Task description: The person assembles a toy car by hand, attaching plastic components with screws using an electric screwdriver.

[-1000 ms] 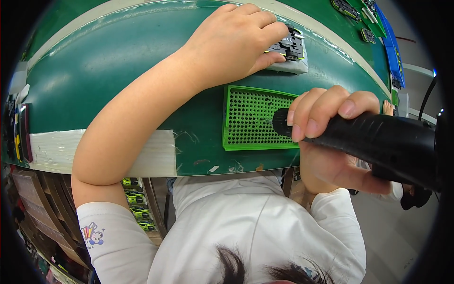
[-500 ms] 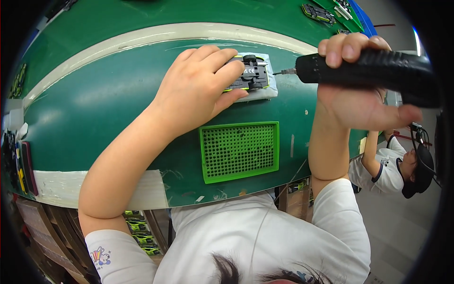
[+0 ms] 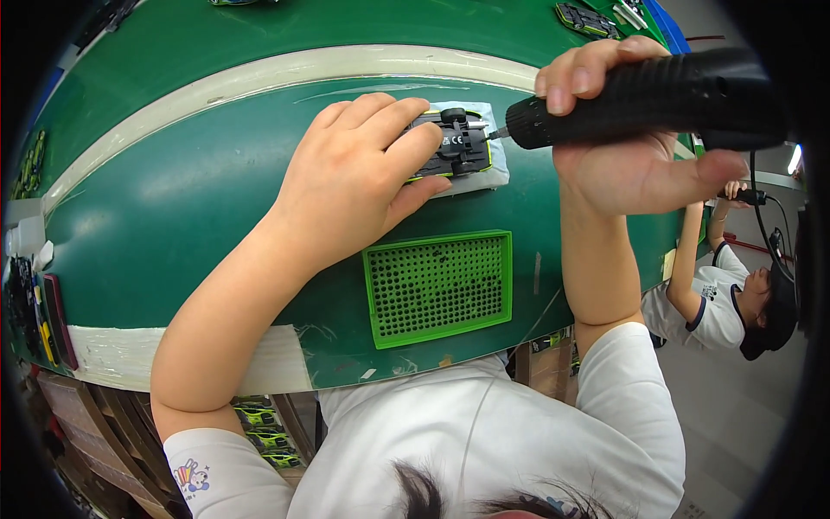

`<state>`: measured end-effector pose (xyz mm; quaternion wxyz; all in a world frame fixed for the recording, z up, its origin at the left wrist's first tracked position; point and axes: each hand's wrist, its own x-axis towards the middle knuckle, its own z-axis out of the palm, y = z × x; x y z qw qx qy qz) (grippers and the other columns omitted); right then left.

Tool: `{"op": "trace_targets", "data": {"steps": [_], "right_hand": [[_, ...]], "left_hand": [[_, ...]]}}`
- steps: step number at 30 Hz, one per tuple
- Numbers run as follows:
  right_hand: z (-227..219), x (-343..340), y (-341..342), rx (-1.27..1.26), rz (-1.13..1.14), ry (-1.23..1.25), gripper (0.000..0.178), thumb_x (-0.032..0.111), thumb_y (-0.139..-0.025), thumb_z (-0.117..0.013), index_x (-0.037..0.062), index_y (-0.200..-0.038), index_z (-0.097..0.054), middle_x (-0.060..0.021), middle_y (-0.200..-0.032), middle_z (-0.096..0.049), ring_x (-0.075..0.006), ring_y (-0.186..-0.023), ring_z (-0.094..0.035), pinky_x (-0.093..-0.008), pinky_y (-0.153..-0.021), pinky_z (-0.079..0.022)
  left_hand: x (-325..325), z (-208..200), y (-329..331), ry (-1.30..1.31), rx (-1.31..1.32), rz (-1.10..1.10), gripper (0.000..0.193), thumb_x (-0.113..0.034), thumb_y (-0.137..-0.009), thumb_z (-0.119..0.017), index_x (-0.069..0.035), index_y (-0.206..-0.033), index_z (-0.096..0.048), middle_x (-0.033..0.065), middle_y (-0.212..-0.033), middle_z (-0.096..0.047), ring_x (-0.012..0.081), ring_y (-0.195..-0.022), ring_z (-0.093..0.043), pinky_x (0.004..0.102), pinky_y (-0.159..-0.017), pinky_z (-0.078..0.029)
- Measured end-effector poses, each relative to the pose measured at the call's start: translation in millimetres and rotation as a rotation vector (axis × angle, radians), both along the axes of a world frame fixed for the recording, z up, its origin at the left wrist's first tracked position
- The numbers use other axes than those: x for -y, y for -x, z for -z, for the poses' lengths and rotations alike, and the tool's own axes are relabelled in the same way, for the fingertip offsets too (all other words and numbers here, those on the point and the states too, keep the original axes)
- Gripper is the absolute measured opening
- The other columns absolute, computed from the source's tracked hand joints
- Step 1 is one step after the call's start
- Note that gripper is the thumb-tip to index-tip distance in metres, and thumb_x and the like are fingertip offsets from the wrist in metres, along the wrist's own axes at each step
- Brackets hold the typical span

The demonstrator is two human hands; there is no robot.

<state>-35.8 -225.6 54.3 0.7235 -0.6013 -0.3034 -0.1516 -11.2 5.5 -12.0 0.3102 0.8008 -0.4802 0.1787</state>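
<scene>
A toy car with a black underside and lime-green edges lies wheels up on a pale blue pad. My left hand is closed over its left part and grips it against the pad. In my right hand is a black electric screwdriver, held sideways with the fingers over its top. Its bit points left and meets the right end of the car's underside; the exact contact point is too small to tell. Nearer to me is a green tray with a grid of small holes.
A pale raised strip curves across the green table; beyond it lie more toy cars. Pens and tools sit at the left edge. Below the table are racks of green-and-black car parts. A co-worker is at the right.
My right hand has moved the screwdriver left, bringing its bit from beside the car to the car's end. The left hand keeps its grip. A car has appeared at the top edge.
</scene>
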Motion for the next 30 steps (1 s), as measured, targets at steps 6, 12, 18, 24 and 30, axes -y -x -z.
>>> {"op": "trace_targets", "data": {"steps": [6,12,18,24,30], "right_hand": [[2.1,11.0,-21.8,0.040,-0.243,0.057,0.105,0.097,-0.068,-0.035,0.0067,-0.117,-0.057,-0.0091,-0.084,-0.056,-0.0195,-0.067,-0.054,-0.0332,-0.063,-0.044],[-8.7,6.8,-14.7,0.038,-0.153,0.193,0.104,0.097,-0.067,-0.035,0.0071,-0.114,-0.054,-0.0066,-0.082,-0.055,-0.0160,-0.063,-0.053,-0.0326,-0.061,-0.043],[-9.9,-0.2,-14.4,0.042,-0.203,0.272,0.105,0.099,-0.063,-0.038,0.0074,-0.112,-0.054,-0.0058,-0.081,-0.055,-0.0157,-0.061,-0.054,-0.0318,-0.061,-0.045],[6.4,13.9,-29.2,0.059,-0.295,0.161,0.109,0.099,-0.061,-0.040,0.0057,-0.114,-0.054,-0.0070,-0.082,-0.056,-0.0172,-0.063,-0.055,-0.0318,-0.062,-0.045],[5.1,5.3,-16.7,0.045,-0.257,0.040,0.110,0.098,-0.062,-0.040,0.0047,-0.118,-0.058,-0.0082,-0.087,-0.057,-0.0200,-0.069,-0.053,-0.0358,-0.067,-0.042]], "left_hand": [[0.3,-1.7,0.2,-0.011,-0.011,0.009,0.038,-0.023,-0.074,-0.079,-0.005,-0.102,-0.061,0.0106,-0.117,-0.064,0.0313,-0.106,-0.060,0.0426,-0.089,-0.046],[-0.2,-3.1,0.1,-0.007,-0.033,0.016,0.039,-0.022,-0.072,-0.080,-0.005,-0.101,-0.061,0.0114,-0.117,-0.064,0.0325,-0.104,-0.061,0.0434,-0.089,-0.047],[0.4,-4.6,0.5,-0.002,-0.050,0.017,0.038,-0.021,-0.072,-0.079,-0.004,-0.100,-0.060,0.0118,-0.116,-0.064,0.0328,-0.103,-0.061,0.0435,-0.088,-0.047],[-2.1,-1.7,1.0,-0.012,-0.041,0.009,0.037,-0.021,-0.073,-0.079,-0.005,-0.100,-0.060,0.0109,-0.116,-0.063,0.0324,-0.104,-0.061,0.0430,-0.088,-0.047],[-0.6,0.4,0.2,0.016,-0.051,0.021,0.035,-0.024,-0.076,-0.077,-0.008,-0.102,-0.061,0.0085,-0.117,-0.063,0.0306,-0.106,-0.060,0.0417,-0.089,-0.046]]}}
